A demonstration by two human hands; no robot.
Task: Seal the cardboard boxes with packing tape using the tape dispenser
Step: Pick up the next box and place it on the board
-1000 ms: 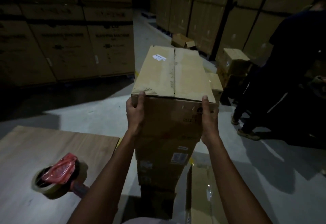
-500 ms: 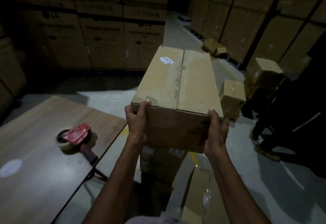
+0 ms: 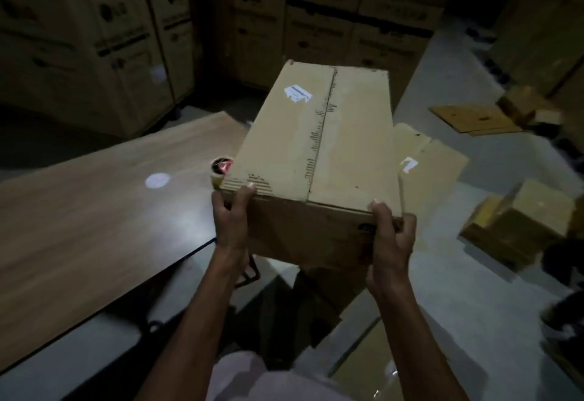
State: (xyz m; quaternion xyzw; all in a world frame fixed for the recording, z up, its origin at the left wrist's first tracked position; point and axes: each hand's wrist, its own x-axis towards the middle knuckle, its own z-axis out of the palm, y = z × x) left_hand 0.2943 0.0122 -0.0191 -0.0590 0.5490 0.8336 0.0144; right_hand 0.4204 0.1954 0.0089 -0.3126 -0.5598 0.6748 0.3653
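I carry a long brown cardboard box [image 3: 316, 135] in the air, its two top flaps closed with a bare centre seam and a small white label near the far end. My left hand [image 3: 232, 220] grips its near left corner and my right hand [image 3: 390, 236] grips its near right corner, thumbs over the top edge. The red tape dispenser [image 3: 221, 168] with its tape roll lies on the wooden table [image 3: 94, 211], mostly hidden behind the box's left corner.
Tall stacks of large printed cartons [image 3: 94, 37] wall in the back. Smaller boxes [image 3: 518, 227] and flattened cardboard [image 3: 471, 119] lie on the grey floor to the right. More cardboard [image 3: 363, 366] sits on the floor below my arms.
I have lifted the box off the stack and swung it left toward the table. My view turned left, and the dispenser is now partly covered by the box.
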